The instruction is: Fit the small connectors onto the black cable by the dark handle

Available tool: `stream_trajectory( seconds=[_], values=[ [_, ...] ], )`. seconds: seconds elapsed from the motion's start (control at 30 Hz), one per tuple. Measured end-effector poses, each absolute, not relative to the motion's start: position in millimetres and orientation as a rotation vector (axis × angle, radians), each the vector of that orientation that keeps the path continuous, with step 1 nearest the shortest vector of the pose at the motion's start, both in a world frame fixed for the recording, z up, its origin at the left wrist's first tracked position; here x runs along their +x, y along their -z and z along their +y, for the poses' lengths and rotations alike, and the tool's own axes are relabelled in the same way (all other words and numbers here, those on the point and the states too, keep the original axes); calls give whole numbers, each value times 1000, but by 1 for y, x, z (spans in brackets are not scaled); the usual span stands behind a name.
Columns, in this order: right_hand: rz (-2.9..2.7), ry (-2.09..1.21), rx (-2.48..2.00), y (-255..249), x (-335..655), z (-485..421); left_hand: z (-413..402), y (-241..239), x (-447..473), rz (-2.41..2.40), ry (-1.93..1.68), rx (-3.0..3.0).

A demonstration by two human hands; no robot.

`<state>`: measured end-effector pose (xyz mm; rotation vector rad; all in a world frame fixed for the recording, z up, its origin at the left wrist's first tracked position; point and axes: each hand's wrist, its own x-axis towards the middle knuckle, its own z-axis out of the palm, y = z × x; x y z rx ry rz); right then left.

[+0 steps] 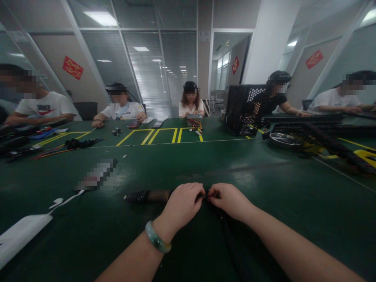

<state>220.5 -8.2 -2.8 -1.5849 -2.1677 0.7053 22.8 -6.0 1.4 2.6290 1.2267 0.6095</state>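
Observation:
My left hand (182,205) and my right hand (230,200) meet at the middle of the table, their fingertips pinching a small black connector (205,194) on a cable. A black cable (232,243) runs from that spot down toward me, under my forearms. Left of my left hand lies a thick black cable end with a brown sleeve (148,196), its far part flat on the green table top (188,164). My fingers hide most of the connector. A pale green bangle (157,237) circles my left wrist.
A blurred object (96,174) and a white sheet with a white cord (22,239) lie left on the table. A black computer case (245,109) and black frames (320,131) stand ahead and right. Several seated co-workers handle items around the table.

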Motion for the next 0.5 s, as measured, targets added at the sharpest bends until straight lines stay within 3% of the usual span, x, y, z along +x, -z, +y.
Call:
stream_trajectory(
  seconds=[0.5],
  values=[
    [-2195,-655,-1574,4,222,-7,-6,-3,24,1204,-604,2626]
  ],
)
